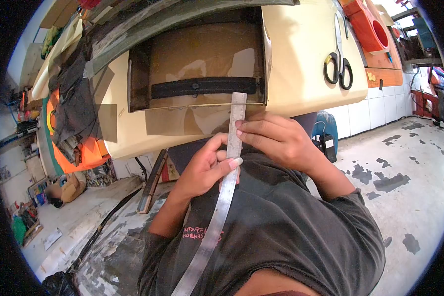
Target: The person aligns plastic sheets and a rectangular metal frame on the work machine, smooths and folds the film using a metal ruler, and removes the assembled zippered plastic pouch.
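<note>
A long metal ruler (218, 217) runs from the bottom of the view up to the table's near edge. My left hand (205, 165) is closed round it, thumb on top. My right hand (279, 140) pinches the ruler's side nearer its upper end with the fingertips. That end lies over the near rim of a dark open-fronted box (202, 54), where a black strip (202, 87) with a small fastening lies across the inside. Dark translucent sheet pieces (177, 121) are just left of the ruler.
Black-handled scissors (338, 64) lie on the cream table (301, 64) at right, near an orange-red holder (370, 29). Dark cloth (76, 106) and orange material (86, 155) hang at the left edge. A person (69, 190) is on the floor at far left.
</note>
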Motion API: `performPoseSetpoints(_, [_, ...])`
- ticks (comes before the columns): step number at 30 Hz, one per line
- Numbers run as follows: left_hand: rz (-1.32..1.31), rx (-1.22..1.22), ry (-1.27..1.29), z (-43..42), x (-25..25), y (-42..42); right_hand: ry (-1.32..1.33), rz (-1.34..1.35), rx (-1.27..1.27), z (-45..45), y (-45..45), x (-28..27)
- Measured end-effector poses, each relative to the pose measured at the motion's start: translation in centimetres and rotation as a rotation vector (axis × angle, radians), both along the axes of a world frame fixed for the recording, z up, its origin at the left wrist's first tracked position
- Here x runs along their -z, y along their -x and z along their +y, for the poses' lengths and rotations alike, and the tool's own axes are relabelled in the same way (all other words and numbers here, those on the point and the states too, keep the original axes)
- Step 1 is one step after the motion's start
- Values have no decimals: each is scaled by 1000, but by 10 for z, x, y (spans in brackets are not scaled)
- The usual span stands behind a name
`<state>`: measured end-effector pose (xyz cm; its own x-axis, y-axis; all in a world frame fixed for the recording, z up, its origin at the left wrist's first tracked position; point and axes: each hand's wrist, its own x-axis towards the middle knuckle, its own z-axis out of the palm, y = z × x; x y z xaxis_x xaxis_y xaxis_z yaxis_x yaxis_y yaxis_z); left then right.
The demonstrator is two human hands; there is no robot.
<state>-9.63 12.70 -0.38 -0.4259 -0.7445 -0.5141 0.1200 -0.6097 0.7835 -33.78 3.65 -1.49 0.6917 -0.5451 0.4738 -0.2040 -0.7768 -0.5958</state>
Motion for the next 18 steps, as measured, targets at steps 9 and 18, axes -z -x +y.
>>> performPoseSetpoints(9, [35, -84, -40, -2, -5, 16, 74, 5, 24, -7, 3, 5])
performPoseSetpoints(18, [15, -107, -17, 3, -2, 18, 91, -12, 17, -8, 3, 7])
